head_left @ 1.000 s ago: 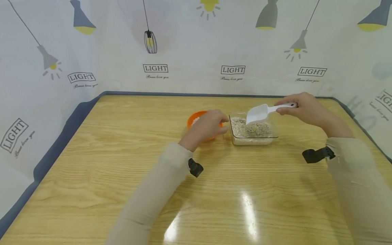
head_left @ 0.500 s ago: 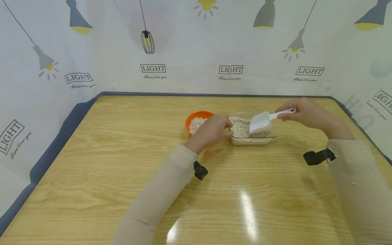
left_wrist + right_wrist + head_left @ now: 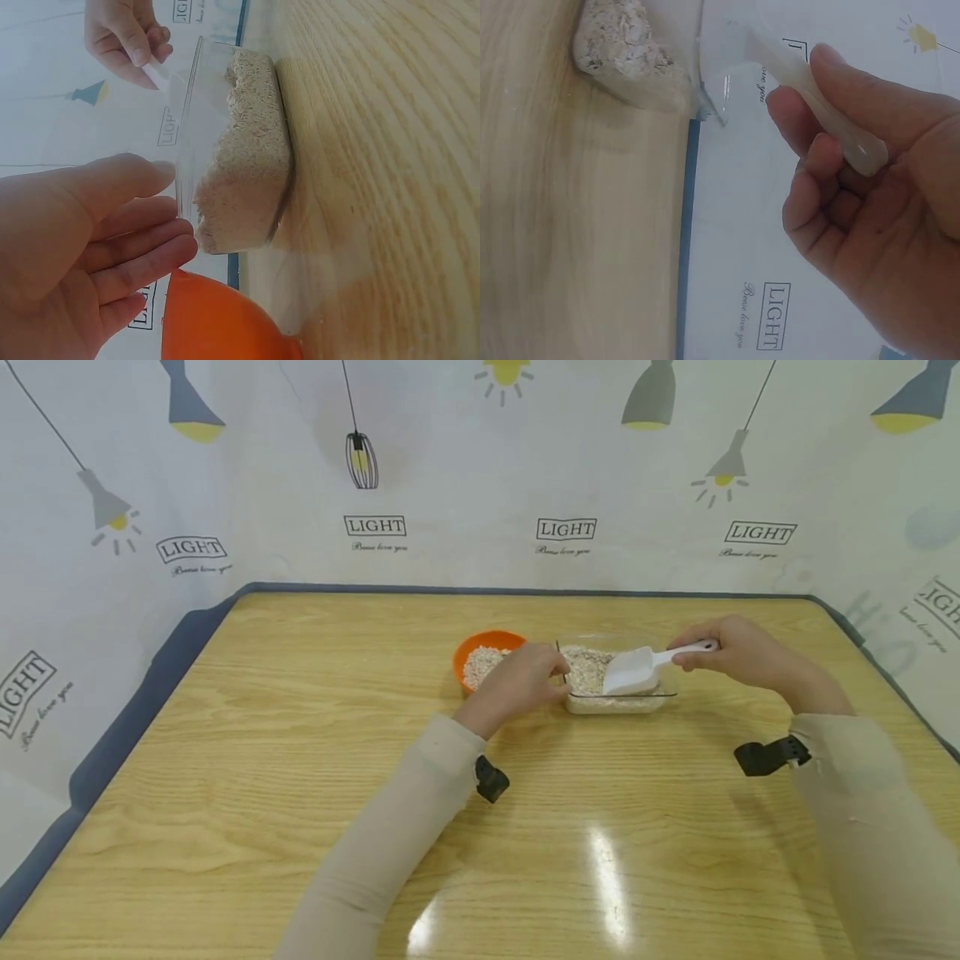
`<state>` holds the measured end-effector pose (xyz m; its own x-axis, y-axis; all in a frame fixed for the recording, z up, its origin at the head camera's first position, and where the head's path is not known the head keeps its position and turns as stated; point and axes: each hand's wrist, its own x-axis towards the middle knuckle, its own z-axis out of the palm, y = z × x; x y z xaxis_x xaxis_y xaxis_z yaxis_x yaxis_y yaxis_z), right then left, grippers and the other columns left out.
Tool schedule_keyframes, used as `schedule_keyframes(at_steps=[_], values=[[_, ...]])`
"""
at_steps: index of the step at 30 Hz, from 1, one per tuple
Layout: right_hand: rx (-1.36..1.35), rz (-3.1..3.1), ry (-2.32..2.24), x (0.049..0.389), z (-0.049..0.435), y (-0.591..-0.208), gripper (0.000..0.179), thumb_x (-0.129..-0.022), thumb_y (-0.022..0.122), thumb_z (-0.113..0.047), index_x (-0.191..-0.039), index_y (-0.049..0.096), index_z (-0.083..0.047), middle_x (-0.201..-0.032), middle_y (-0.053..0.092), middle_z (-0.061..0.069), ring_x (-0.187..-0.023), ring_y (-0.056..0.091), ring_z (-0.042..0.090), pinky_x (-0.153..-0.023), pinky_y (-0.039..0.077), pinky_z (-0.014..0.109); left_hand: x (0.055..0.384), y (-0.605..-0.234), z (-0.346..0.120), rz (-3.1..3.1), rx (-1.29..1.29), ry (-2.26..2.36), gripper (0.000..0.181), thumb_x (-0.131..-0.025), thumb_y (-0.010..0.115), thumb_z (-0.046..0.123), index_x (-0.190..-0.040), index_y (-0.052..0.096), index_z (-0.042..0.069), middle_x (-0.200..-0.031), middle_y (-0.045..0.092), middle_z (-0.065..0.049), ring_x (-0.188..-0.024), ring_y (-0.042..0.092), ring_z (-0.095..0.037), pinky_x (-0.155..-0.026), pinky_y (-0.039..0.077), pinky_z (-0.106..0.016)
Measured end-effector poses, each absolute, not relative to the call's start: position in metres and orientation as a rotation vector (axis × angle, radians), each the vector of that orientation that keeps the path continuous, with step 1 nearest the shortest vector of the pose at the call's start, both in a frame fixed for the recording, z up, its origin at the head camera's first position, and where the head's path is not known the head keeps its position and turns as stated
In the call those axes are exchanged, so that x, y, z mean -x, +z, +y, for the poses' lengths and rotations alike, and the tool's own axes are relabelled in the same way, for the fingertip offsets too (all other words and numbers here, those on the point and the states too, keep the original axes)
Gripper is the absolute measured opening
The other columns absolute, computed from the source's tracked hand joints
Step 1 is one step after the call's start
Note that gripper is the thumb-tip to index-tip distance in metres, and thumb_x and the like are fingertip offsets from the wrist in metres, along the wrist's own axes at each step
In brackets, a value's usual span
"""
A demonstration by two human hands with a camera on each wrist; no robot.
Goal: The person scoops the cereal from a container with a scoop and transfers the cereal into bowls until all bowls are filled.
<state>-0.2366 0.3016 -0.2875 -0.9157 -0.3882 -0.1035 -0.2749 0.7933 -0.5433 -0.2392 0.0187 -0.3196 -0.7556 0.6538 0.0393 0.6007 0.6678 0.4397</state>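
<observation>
A clear rectangular container (image 3: 622, 703) holds rolled oats (image 3: 585, 667). My left hand (image 3: 521, 681) grips the rim at its left end, thumb and fingers meeting it in the left wrist view. With my right hand (image 3: 750, 656) I pinch the handle of a white scoop (image 3: 632, 672), which tilts down to the left, its blade in the container among the oats. The blade's front edge is hard to make out. An orange bowl (image 3: 463, 658) with oats inside stands just left of the container, partly hidden behind my left hand.
All this rests on a light wooden table (image 3: 300, 735). Behind it rises a pale wall cover (image 3: 465, 460) printed with lamps and "LIGHT" lettering. A black strap (image 3: 491, 779) hangs at my left wrist, another strap (image 3: 771, 756) at my right.
My left hand has moved right from over the orange bowl to the container's rim, uncovering more of the bowl. My right hand has lowered the scoop into the oats and shifted it slightly left.
</observation>
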Motion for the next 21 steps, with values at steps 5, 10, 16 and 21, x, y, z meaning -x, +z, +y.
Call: schedule_keyframes(at_steps=[5,10,16,21], values=[[0.539,2.741,-0.802,0.237,0.303,-0.293,0.035,-0.090,0.059,-0.025,-0.115,0.062,-0.001,-0.090,0.065,0.009,-0.075,0.057,0.019,-0.067,0.045,0.037,0.240,-0.319,0.019,2.751,-1.032,0.661,0.038,-0.089,0.057,0.016,-0.062,0.032,0.011,-0.062,0.017,0.001,-0.057,0.020,-0.010,-0.056,0.019,-0.023],[0.573,2.724,-0.796,0.237,0.302,-0.297,0.038,-0.091,0.058,-0.027,-0.116,0.060,0.001,-0.089,0.066,0.009,-0.074,0.056,0.018,-0.065,0.043,0.035,0.241,-0.319,0.019,2.758,-1.041,0.637,0.036,-0.090,0.057,0.017,-0.062,0.036,0.010,-0.061,0.021,0.001,-0.061,0.025,-0.011,-0.058,0.023,-0.023],[0.579,2.706,-0.815,0.237,0.299,-0.301,0.041,-0.091,0.058,-0.027,-0.119,0.058,0.003,-0.093,0.066,0.012,-0.087,0.061,0.025,-0.079,0.045,0.048,0.241,-0.320,0.020,2.764,-1.044,0.637,0.036,-0.090,0.057,0.016,-0.061,0.035,0.011,-0.061,0.022,0.001,-0.062,0.025,-0.011,-0.059,0.022,-0.023],[0.555,2.698,-0.839,0.236,0.295,-0.304,0.041,-0.090,0.060,-0.026,-0.119,0.058,0.003,-0.101,0.064,0.016,-0.093,0.059,0.029,-0.082,0.044,0.050,0.241,-0.321,0.020,2.762,-1.048,0.642,0.039,-0.090,0.056,0.015,-0.061,0.030,0.011,-0.062,0.016,0.001,-0.061,0.021,-0.012,-0.059,0.020,-0.023]])
